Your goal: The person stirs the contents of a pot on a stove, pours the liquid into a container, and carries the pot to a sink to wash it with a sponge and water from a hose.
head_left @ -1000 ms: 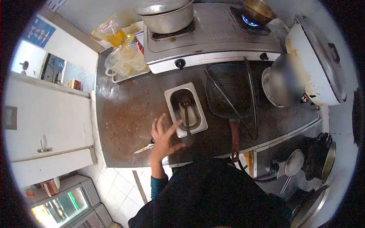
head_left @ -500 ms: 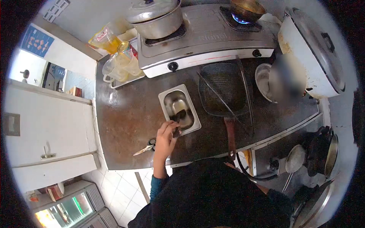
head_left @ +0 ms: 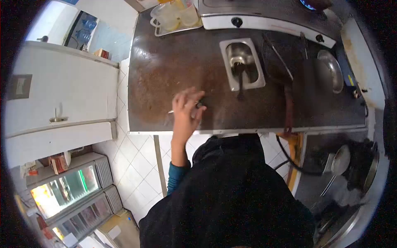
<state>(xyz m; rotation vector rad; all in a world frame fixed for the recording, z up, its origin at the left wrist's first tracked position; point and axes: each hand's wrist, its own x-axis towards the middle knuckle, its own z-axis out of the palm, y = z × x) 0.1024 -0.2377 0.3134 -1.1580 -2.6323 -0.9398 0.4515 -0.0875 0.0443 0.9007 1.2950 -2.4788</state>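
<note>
My left hand (head_left: pixel 188 109) is over the worktop with its thumb and fingers apart, reaching down around the scissors (head_left: pixel 199 103). Part of the scissors' dark handle shows between the fingers, and most of the rest is hidden under the hand. To the right of the hand, a small steel container (head_left: pixel 259 76) sits on the counter. Black tongs (head_left: pixel 241 82) lean in it, the handle end sticking out over the near rim. My right hand is out of sight.
A grill pan with a red-brown handle (head_left: pixel 288 109) lies right of the steel container, near a metal bowl (head_left: pixel 331 70). Clear plastic jugs (head_left: pixel 165 18) stand on a tray at the back left. The gas stove (head_left: pixel 264 25) runs along the back, one flame lit.
My left hand has let go of the black tongs, leaving them in the steel container, and has moved left to the scissors. The view has tilted down and left.
</note>
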